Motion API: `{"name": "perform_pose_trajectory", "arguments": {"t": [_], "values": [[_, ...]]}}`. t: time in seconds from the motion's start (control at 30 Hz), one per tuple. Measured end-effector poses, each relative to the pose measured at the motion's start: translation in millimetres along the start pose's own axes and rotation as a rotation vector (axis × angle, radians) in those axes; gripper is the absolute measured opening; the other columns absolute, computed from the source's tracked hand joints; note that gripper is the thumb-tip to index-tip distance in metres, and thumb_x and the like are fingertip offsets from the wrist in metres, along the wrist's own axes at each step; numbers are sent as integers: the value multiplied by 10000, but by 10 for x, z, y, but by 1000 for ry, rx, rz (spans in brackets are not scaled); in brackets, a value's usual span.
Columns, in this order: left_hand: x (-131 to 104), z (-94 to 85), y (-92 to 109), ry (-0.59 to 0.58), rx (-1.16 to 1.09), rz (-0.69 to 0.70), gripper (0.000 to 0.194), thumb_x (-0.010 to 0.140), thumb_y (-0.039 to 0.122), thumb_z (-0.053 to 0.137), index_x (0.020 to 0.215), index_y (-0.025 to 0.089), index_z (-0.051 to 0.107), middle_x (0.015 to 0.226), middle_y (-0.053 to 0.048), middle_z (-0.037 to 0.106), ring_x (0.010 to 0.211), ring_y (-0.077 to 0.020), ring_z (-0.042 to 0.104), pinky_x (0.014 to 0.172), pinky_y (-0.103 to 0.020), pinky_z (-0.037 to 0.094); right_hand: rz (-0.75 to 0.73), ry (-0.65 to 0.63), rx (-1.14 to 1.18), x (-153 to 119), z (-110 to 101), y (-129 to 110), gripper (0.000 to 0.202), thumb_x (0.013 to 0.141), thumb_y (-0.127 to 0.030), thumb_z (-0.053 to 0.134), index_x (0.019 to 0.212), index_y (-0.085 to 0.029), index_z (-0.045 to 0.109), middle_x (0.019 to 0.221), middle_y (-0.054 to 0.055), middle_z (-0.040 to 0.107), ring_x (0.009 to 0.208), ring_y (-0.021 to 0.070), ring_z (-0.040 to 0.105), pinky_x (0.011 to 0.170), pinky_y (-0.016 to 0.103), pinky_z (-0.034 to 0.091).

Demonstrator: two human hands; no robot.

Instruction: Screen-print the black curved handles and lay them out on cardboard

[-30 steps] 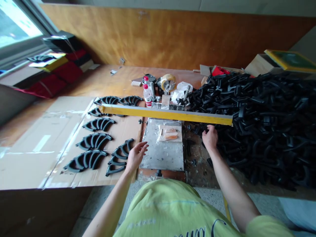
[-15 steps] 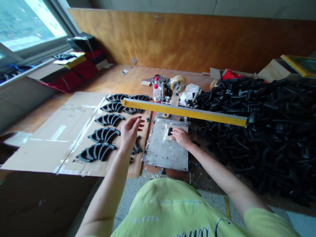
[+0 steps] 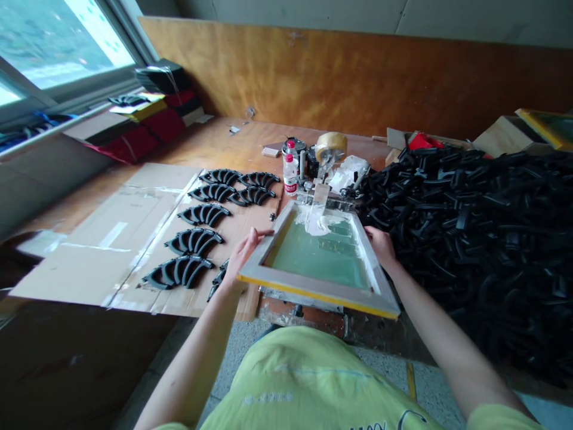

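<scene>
A screen-printing frame (image 3: 313, 285) with green mesh lies lowered over the metal plate, its front edge tilted up a little. White paste (image 3: 317, 221) is smeared on the far part of the mesh, where a pale flat scraper (image 3: 320, 197) rests. My left hand (image 3: 242, 260) grips the frame's left side, fingers along the outer edge. On the opposite side my right hand (image 3: 381, 243) holds the right edge, its fingertips partly hidden by the frame. Only the front strip of the metal plate (image 3: 304, 297) shows; whatever lies on it is covered.
Curved black parts (image 3: 179, 272) stand in fanned rows on flattened cardboard (image 3: 98, 239) at the left. A big heap of black parts (image 3: 465, 239) fills the right. Bottles (image 3: 290, 176), a tape roll (image 3: 331, 146) and crumpled white plastic (image 3: 351, 173) stand behind the frame.
The frame has swung down from its raised position over the plate. My right hand has left the small black part and moved to the frame's right edge; my left hand has come to its left side.
</scene>
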State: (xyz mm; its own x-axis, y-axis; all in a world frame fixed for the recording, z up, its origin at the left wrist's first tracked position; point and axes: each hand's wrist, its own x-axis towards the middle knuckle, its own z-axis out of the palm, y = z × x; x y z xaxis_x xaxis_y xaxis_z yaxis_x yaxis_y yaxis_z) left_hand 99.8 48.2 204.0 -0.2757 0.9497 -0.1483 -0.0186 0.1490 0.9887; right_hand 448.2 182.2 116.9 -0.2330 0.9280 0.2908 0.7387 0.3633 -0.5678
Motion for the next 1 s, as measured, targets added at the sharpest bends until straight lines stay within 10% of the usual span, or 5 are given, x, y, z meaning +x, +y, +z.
{"name": "perform_pose_trajectory", "arguments": {"t": [0.17,0.33,0.43,0.63,1.0], "values": [[-96,-98,-777,-98,57,-199,818,755,555,647,1455,232,372,825,-8,673,658,-144,612,589,-230,464,-207,132,-126,623,79,-469,471,825,-280,609,1273,-139,567,1333,157,536,1160,276,537,965,407,457],[19,-62,-1270,-61,183,-172,762,790,521,601,1454,234,364,830,-6,675,716,-154,627,662,-256,483,-289,-206,-339,984,586,-1036,343,788,-180,643,1128,-142,624,1123,129,637,1076,262,554,920,352,440],[39,-61,-1343,-62,206,-161,706,805,517,581,1423,218,414,846,-18,673,758,-165,627,683,-259,481,-208,-359,-414,975,630,-1010,196,835,-234,588,1003,-159,657,992,99,688,926,223,617,799,291,449],[15,-54,-1326,-78,210,-162,647,821,522,562,1385,216,471,840,-16,644,718,-155,599,656,-257,468,-58,-243,-552,791,565,-846,189,852,-202,529,968,-131,660,982,140,700,913,237,628,770,290,427],[-11,-42,-1279,-91,167,-168,617,821,509,565,1349,193,512,862,-20,646,767,-166,593,697,-264,460,-647,-514,-200,294,381,-835,153,819,-144,560,873,-209,688,857,34,678,871,191,584,678,277,378]]}}
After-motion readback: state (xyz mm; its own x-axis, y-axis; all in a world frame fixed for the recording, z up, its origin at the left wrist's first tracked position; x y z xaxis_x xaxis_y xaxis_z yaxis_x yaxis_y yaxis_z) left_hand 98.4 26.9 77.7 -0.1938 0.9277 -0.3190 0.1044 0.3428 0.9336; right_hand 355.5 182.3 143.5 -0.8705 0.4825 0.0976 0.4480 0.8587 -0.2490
